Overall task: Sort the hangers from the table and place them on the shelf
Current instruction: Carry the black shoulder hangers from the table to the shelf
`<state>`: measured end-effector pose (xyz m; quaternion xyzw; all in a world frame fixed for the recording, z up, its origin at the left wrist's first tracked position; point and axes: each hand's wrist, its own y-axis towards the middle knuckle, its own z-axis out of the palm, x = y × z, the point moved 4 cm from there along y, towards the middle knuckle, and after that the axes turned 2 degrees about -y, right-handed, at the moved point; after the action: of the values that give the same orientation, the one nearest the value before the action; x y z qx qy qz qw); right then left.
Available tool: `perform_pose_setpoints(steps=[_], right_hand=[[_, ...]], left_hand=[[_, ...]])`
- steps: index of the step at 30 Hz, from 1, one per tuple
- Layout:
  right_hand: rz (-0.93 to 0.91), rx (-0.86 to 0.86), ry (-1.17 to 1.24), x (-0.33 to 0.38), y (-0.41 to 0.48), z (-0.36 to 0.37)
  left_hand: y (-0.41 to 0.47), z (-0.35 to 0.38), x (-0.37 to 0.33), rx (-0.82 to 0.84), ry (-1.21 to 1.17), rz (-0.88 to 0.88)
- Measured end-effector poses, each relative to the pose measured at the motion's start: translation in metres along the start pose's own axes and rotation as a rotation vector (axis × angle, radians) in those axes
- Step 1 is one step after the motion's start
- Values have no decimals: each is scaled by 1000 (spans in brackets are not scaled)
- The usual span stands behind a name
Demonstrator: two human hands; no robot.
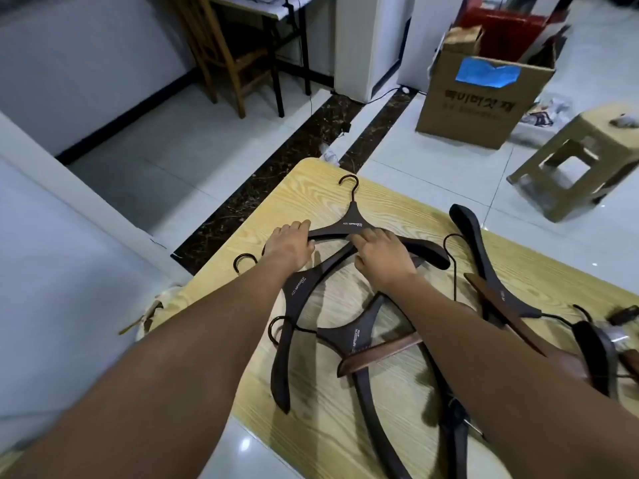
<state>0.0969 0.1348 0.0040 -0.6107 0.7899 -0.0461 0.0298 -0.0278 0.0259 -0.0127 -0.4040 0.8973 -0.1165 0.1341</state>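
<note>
Several dark brown wooden hangers lie scattered on a light wood-grain table (397, 205). The farthest dark hanger (352, 223), hook pointing away, lies at the table's far end. My left hand (288, 245) grips its left arm and my right hand (382, 255) grips its right arm near the neck. A second dark hanger (301, 283) lies just under it, and a third dark hanger (352, 337) lies nearer me. A reddish-brown bar hanger (380, 352) crosses the third one. More hangers (484, 267) sit at the right side. No shelf is in view.
A cardboard box (473, 98) and a plastic stool (581, 160) stand on the tiled floor beyond the table at the right. A wooden chair (224, 53) and a desk frame stand at the back left. A white surface (41, 271) borders the table's left.
</note>
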Motion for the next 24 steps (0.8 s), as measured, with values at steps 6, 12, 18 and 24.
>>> perform_pose_setpoints(steps=[6, 12, 18, 24], right_hand=[[-192, 156, -138, 16, 33, 37], [-190, 198, -235, 28, 50, 65], [-198, 159, -325, 31, 56, 73], [-204, 171, -322, 27, 59, 77]], left_hand=[[30, 18, 11, 28, 9, 23], [53, 28, 18, 31, 39, 60], [72, 35, 19, 50, 52, 93], [84, 45, 17, 110, 75, 96]])
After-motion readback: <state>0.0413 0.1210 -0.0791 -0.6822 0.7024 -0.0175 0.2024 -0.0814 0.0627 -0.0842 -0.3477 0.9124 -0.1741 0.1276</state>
